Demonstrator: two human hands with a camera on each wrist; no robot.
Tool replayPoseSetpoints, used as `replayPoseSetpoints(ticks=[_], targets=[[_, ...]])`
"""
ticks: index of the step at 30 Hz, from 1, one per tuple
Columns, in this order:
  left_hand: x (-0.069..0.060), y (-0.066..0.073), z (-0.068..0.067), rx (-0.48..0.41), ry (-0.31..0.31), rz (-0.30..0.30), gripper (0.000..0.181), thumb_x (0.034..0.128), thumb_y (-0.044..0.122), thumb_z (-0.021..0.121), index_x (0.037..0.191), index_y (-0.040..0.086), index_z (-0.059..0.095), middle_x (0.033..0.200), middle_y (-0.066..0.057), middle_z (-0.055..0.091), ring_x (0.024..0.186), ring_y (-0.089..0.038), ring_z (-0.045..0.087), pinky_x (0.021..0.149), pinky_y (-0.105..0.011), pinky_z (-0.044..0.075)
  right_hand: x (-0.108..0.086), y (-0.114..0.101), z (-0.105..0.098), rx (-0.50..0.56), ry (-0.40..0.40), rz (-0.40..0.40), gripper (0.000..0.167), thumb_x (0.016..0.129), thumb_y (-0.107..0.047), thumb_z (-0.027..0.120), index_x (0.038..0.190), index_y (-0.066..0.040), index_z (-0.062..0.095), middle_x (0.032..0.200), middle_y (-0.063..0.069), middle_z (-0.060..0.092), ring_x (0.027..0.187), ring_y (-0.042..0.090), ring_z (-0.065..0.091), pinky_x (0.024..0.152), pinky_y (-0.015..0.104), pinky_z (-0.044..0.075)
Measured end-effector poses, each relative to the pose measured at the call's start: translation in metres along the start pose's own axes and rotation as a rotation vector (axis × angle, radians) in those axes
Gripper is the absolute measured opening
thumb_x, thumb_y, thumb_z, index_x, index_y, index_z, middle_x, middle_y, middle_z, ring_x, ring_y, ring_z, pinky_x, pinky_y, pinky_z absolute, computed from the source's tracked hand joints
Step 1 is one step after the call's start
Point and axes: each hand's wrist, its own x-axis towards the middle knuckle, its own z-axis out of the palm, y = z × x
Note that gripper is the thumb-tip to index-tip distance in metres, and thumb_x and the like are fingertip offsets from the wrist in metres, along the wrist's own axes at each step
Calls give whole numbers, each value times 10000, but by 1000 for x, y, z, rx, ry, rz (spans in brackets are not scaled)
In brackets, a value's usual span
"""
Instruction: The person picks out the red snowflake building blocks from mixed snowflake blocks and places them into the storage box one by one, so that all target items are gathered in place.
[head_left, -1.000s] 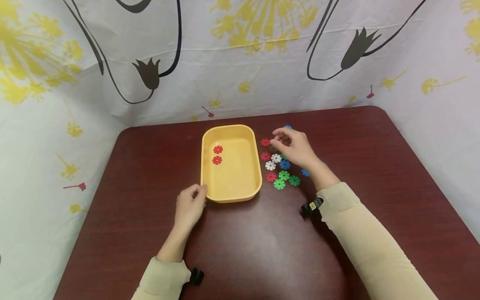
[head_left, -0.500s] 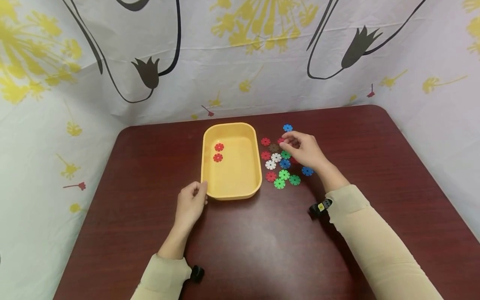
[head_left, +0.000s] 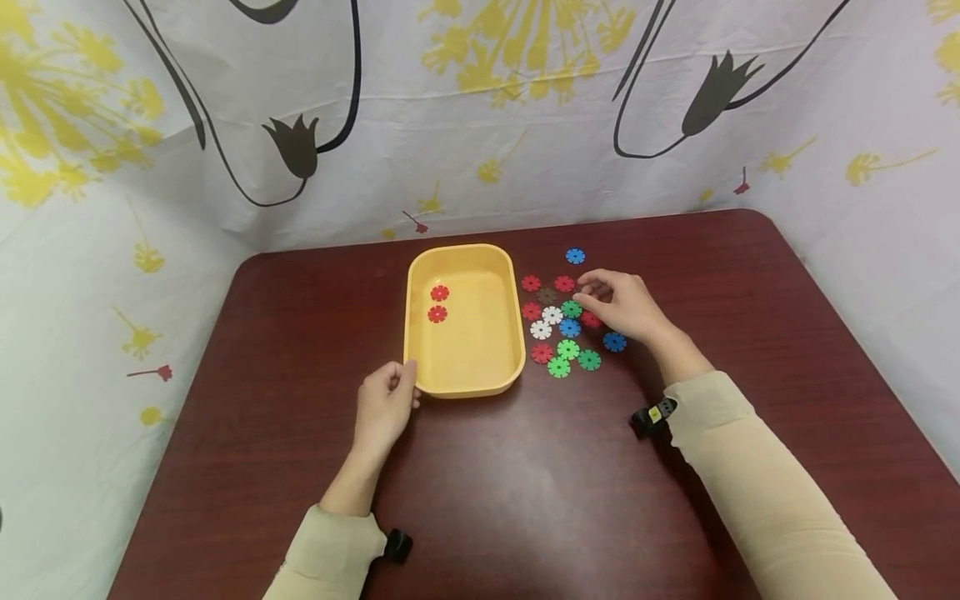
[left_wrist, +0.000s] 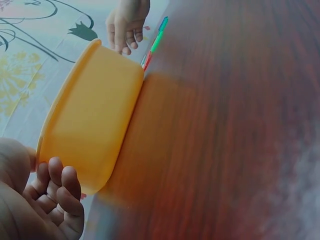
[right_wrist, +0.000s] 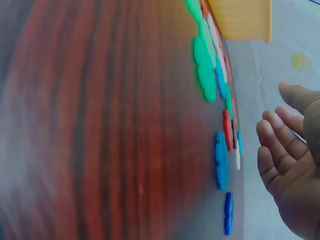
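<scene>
My left hand pinches the rim of a yellow plastic tray at its near left corner; the left wrist view shows the thumb at the rim and curled fingers against the outer wall. Inside the tray lie two red notched discs. Above the right part of a group of flat notched discs, my right hand hovers with loosely bent fingers and nothing between them. Nearest its fingertips are a red disc and a green disc. Another red disc is partly hidden under the hand.
Right of the tray, the group also has white discs, a brown disc and light green discs. One blue disc lies farther back. The dark red table meets a patterned cloth behind.
My right hand has moved right, away from the tray's side, uncovering red, green and blue discs. The left hand stays at the tray's corner; the tray shifts only slightly in view.
</scene>
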Motion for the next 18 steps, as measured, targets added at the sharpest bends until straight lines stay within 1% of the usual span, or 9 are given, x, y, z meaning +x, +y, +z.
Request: replayPoseSetpoints(ticks=[4,8,13,18], targets=[[0,-1,-1,10,-9,5,388,1043,318,566,754,63,609,694,-101,655,608,-205,637,561,-284,522,-1,5,-4,-42,-19,-22,298,982,-203,692,1189,10,662,1005,132,678,903,279,647,769,424,542],[0,-1,-2,14,-12,10,385,1042,315,569,748,68,599,673,-78,629,607,-206,631,552,-283,510,-2,12,-7,-93,-55,-33,289,951,-174,730,1160,17,672,979,132,683,854,262,636,727,396,532],[-1,-1,-3,20,-13,25,391,1038,317,573,726,83,578,635,-51,599,595,-211,619,531,-281,485,-4,17,-10,-115,-104,-31,328,905,-185,788,1134,20,674,957,123,679,825,239,627,730,378,540],[0,-1,-3,19,-25,38,391,1039,309,574,719,85,572,620,-43,585,596,-215,612,522,-275,477,-5,20,-11,-140,-147,-5,354,879,-219,818,1112,2,672,941,97,668,809,218,615,740,378,536]])
